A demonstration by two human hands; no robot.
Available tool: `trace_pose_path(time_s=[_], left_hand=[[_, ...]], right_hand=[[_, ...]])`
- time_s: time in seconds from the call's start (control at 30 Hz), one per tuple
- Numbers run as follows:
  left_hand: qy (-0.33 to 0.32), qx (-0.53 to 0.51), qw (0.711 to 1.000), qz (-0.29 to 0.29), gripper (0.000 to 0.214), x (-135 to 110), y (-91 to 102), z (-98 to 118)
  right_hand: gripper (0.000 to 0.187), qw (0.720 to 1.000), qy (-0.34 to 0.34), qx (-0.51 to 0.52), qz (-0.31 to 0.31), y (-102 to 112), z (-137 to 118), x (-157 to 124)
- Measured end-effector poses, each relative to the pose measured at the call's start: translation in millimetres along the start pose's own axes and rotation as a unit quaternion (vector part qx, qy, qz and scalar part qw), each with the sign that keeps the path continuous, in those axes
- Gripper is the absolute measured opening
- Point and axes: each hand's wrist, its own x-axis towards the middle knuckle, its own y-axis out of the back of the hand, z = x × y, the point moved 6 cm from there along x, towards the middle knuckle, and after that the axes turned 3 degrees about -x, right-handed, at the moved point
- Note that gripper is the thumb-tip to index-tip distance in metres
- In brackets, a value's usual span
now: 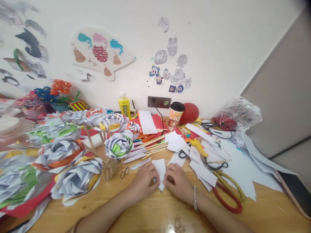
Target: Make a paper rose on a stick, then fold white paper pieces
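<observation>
A small white piece of paper (159, 171), narrowing to a point at its near end, stands between my two hands just above the wooden table. My left hand (145, 178) is closed, with thumb and fingers pinching the paper's left edge. On the opposite edge, the curled fingers of my right hand (178, 182) grip it too. A small grey spot shows by the left fingers; I cannot make out what it is. Just beyond the right hand lie more cut white papers (177, 159). Small black-handled scissors (124, 173) rest left of the left hand.
Large scissors with red and yellow handles (228, 194) lie at right, beside white sheets (243, 168). Several folded paper flowers (77, 178) crowd the left. Wooden sticks (155, 147), a yellow glue gun (198, 146), a lidded cup (176, 116) and a drink bottle (124, 105) stand or lie further back.
</observation>
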Motion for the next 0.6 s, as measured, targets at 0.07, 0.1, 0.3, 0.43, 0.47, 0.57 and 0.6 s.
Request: trace_pose_path(time_s=[0.07,0.1,0.3,0.43,0.47,0.57,0.6], left_hand=[[0.006,0.006,1.0,0.005,0.008,0.1,-0.3,0.2],[0.009,0.008,1.0,0.007,0.008,0.1,-0.4,0.1],[0.012,0.001,1.0,0.003,0.006,-0.8,-1.0,-0.8],[0.021,-0.003,1.0,0.01,0.008,-0.9,-0.9,0.3],[0.025,-0.002,1.0,0.013,0.008,-0.9,-1.1,0.9],[0.04,0.01,0.999,0.027,0.008,-1.6,-2.0,3.1],[0.045,0.016,0.998,0.032,0.01,-2.2,-2.3,3.9]], right_hand=[[0.01,1.0,-0.004,-0.007,0.008,-0.8,-0.6,-1.9],[0.01,1.0,-0.005,-0.011,0.013,-0.9,-1.2,-2.7],[0.011,0.999,-0.003,-0.022,0.024,-1.2,-4.2,-5.5],[0.012,0.999,-0.007,-0.033,0.039,-1.3,-6.0,-6.0],[0.012,0.998,-0.009,-0.037,0.043,-1.6,-6.5,-6.3],[0.012,0.997,-0.024,-0.047,0.053,-2.8,-7.9,-8.4],[0.013,0.997,-0.031,-0.05,0.057,-3.2,-8.1,-9.4]])
